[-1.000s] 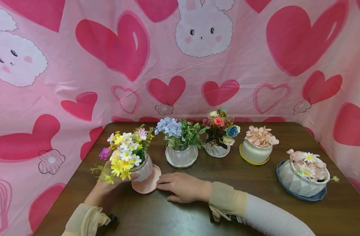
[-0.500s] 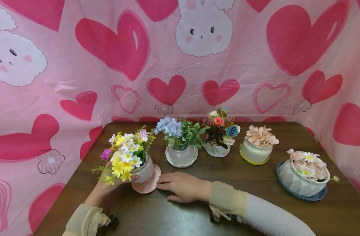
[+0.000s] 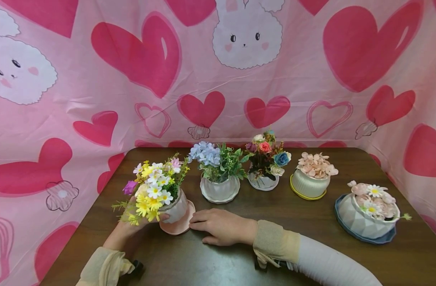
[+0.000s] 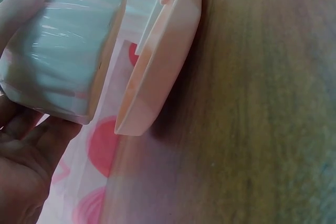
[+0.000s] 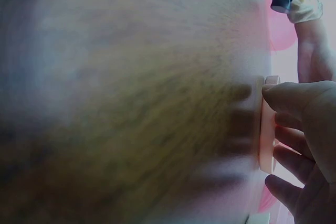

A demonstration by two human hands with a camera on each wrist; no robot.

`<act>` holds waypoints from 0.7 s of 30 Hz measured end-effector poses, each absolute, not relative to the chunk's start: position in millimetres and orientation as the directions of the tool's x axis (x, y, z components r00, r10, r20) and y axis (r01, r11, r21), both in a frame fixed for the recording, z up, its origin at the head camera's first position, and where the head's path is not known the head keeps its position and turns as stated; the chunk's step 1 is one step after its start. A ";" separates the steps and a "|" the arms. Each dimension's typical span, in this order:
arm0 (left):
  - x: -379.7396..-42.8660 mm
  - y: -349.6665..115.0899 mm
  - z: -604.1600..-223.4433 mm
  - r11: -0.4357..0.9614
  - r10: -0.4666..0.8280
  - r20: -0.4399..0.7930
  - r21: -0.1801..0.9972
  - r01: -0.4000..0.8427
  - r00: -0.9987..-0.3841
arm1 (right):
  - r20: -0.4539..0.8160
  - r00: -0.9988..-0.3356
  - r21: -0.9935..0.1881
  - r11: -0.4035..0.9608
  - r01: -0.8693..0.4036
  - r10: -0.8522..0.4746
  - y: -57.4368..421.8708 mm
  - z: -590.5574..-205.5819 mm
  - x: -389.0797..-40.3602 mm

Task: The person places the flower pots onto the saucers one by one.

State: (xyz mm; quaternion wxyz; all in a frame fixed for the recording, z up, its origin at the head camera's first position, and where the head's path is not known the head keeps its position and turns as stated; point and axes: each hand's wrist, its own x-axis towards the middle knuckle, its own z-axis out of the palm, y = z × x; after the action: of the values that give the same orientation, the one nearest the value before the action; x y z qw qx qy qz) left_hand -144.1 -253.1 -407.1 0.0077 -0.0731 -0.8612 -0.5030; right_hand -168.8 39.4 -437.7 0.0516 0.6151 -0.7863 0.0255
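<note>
In the head view my left hand (image 3: 132, 216) grips a pale flower pot (image 3: 178, 208) of yellow, white and purple artificial flowers (image 3: 153, 188). The pot hangs tilted above a pink saucer (image 3: 178, 226) that lies on the table. In the left wrist view the glossy pot (image 4: 63, 51) sits between thumb and fingers, with a gap between its base and the saucer (image 4: 163, 61). My right hand (image 3: 225, 226) rests on the table, its nearly straight fingers touching the saucer's right edge. The right wrist view shows these fingers beside the saucer's rim (image 5: 267, 140).
Behind stand a blue-flowered pot (image 3: 219, 188) and a pot of mixed roses (image 3: 263, 182), both on white saucers. To the right are a ribbed pot on a yellow saucer (image 3: 307, 197) and a faceted pot on a blue saucer (image 3: 364, 237). A pink heart-patterned cloth (image 3: 196, 75) surrounds the table.
My left hand has shifted the flower pot slightly to the right and lower over the pink saucer. The right hand and the other pots stay where they were.
</note>
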 end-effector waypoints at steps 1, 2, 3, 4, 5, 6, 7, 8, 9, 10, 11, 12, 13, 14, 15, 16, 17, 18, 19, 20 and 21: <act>-144.0 -250.2 -403.9 0.506 0.126 0.105 0.849 0.155 -0.986 | 0.113 -0.237 0.023 0.241 -0.970 -0.965 39.4 -437.6 -168.7; -144.3 -247.2 -400.5 0.514 0.143 0.120 0.839 0.178 -0.982 | 0.115 -0.238 0.022 0.242 -0.970 -0.965 39.5 -437.4 -168.7; -144.6 -244.1 -397.0 0.516 0.156 0.139 0.832 0.201 -0.978 | 0.115 -0.238 0.019 0.242 -0.970 -0.964 39.5 -437.3 -168.7; -144.7 -241.4 -393.8 0.497 0.159 0.156 0.840 0.216 -0.975 | 0.115 -0.238 0.018 0.242 -0.970 -0.964 39.6 -437.3 -168.7; -144.3 -239.3 -391.1 0.495 0.166 0.167 0.838 0.229 -0.972 | 0.115 -0.238 0.017 0.242 -0.970 -0.964 39.7 -437.3 -168.7; -143.9 -237.3 -388.7 0.475 0.172 0.172 0.848 0.234 -0.970 | 0.116 -0.238 0.017 0.241 -0.970 -0.964 39.7 -437.3 -168.7; -143.4 -235.9 -387.1 0.474 0.177 0.185 0.845 0.248 -0.967 | 0.117 -0.237 0.016 0.241 -0.970 -0.964 39.7 -437.2 -168.8; -143.0 -234.8 -385.9 0.462 0.182 0.194 0.848 0.258 -0.964 | 0.119 -0.236 0.015 0.240 -0.971 -0.964 39.7 -437.1 -168.9; -142.5 -234.0 -384.9 0.466 0.178 0.204 0.844 0.265 -0.963 | 0.121 -0.235 0.015 0.238 -0.971 -0.964 39.7 -437.1 -168.9; -141.9 -233.4 -384.2 0.463 0.182 0.205 0.845 0.268 -0.962 | 0.123 -0.234 0.014 0.237 -0.971 -0.964 39.7 -436.9 -168.9; -141.5 -233.1 -384.0 0.461 0.185 0.209 0.844 0.273 -0.960 | 0.125 -0.235 0.014 0.238 -0.971 -0.964 39.6 -436.8 -169.0; -141.3 -232.8 -383.7 0.464 0.187 0.211 0.842 0.276 -0.959 | 0.126 -0.234 0.015 0.238 -0.971 -0.964 39.7 -436.7 -169.0; -141.3 -232.7 -383.8 0.461 0.191 0.210 0.843 0.277 -0.959 | 0.126 -0.234 0.016 0.238 -0.971 -0.964 39.7 -436.6 -169.0; -141.5 -232.7 -383.9 0.452 0.193 0.208 0.848 0.275 -0.959 | 0.127 -0.234 0.017 0.238 -0.971 -0.964 39.8 -436.5 -168.9; -141.7 -232.6 -384.2 0.449 0.195 0.205 0.851 0.273 -0.959 | 0.127 -0.233 0.017 0.237 -0.971 -0.964 39.7 -436.5 -168.8; -141.9 -232.7 -384.6 0.448 0.193 0.204 0.852 0.271 -0.960 | 0.127 -0.233 0.018 0.237 -0.971 -0.964 39.8 -436.5 -168.7; -142.2 -232.8 -385.2 0.455 0.189 0.204 0.848 0.270 -0.960 | 0.128 -0.233 0.020 0.237 -0.971 -0.964 39.8 -436.6 -168.6; -142.4 -233.0 -385.7 0.458 0.190 0.204 0.847 0.271 -0.960 | 0.128 -0.232 0.019 0.236 -0.972 -0.964 39.7 -436.6 -168.5; -142.6 -233.2 -386.3 0.458 0.190 0.203 0.847 0.269 -0.961 | 0.128 -0.232 0.019 0.236 -0.972 -0.964 39.7 -436.6 -168.5; -142.5 -233.5 -386.7 0.456 0.190 0.203 0.848 0.269 -0.961 | 0.129 -0.232 0.020 0.236 -0.972 -0.964 39.7 -436.6 -168.4; -142.6 -234.0 -387.2 0.461 0.190 0.203 0.845 0.270 -0.961 | 0.129 -0.232 0.019 0.237 -0.971 -0.964 39.7 -436.7 -168.4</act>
State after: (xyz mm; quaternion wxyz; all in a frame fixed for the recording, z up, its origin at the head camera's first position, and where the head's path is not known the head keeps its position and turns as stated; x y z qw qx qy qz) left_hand -142.6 -234.0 -387.2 0.0399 -0.1345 -0.8538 -0.5014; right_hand -168.4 39.7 -436.7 0.0567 0.6170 -0.7843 0.0323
